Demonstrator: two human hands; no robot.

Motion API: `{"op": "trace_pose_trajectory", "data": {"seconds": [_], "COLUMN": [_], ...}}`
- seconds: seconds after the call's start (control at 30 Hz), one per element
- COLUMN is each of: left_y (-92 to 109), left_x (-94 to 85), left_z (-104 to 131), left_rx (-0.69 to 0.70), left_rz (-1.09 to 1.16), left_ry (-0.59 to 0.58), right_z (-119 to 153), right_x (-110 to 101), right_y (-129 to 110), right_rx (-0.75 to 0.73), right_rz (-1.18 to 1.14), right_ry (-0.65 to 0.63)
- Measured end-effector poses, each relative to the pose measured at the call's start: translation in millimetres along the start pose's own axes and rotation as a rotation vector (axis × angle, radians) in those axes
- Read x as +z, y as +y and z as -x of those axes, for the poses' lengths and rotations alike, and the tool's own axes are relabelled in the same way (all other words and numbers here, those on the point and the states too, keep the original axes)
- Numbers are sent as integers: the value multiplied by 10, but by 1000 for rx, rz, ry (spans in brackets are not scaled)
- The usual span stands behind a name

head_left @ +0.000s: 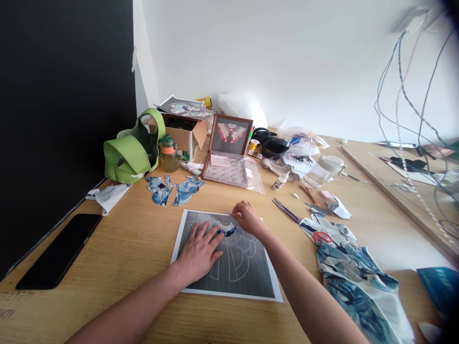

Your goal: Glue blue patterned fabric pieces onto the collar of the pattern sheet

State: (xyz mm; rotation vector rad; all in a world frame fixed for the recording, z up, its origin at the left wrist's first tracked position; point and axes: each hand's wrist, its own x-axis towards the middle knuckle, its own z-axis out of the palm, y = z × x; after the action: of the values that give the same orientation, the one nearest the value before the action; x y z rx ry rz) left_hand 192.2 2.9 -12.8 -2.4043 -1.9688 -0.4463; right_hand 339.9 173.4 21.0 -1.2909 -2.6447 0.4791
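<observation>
A dark printed sheet [251,282] with white outlines of a petalled collar lies on the wooden table. My left hand [201,251] rests flat on its left half, fingers spread, fingertips near a small curved blue-and-white fabric piece [227,230] at the collar's neck. At the sheet's upper edge, just right of that piece, my right hand [246,217] has its fingers curled together; whatever they pinch is too small to name. Beyond the sheet, cut blue patterned pieces [160,190] lie on the table.
A black phone [59,251] and green bag [131,153] are at left. Behind stand a jar [168,155], an open frame [231,136] and a glue bottle [280,181]. To the right lie purple snips [287,210], red-handled scissors [322,236] and blue patterned cloth [353,286].
</observation>
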Motion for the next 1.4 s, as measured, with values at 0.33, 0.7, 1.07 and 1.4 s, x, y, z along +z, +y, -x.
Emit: {"op": "trace_pose_trajectory", "data": {"seconds": [0.33, 0.7, 1.07, 1.4], "left_y": [-14, -2, -2, 1], "left_x": [3, 33, 12, 10], "left_z": [-12, -6, -23, -28], "left_rx": [0, -4, 3, 13], "left_rz": [15, 4, -34, -47], "left_ry": [-28, -10, -56, -55], "right_z": [-142, 765, 796, 789], "right_x": [-51, 142, 256, 300], "right_y": [182, -25, 41, 65], "right_rx": [114, -297, -301, -306], "right_rz": [28, -86, -24, -34], "right_ry": [98, 168, 175, 229]}}
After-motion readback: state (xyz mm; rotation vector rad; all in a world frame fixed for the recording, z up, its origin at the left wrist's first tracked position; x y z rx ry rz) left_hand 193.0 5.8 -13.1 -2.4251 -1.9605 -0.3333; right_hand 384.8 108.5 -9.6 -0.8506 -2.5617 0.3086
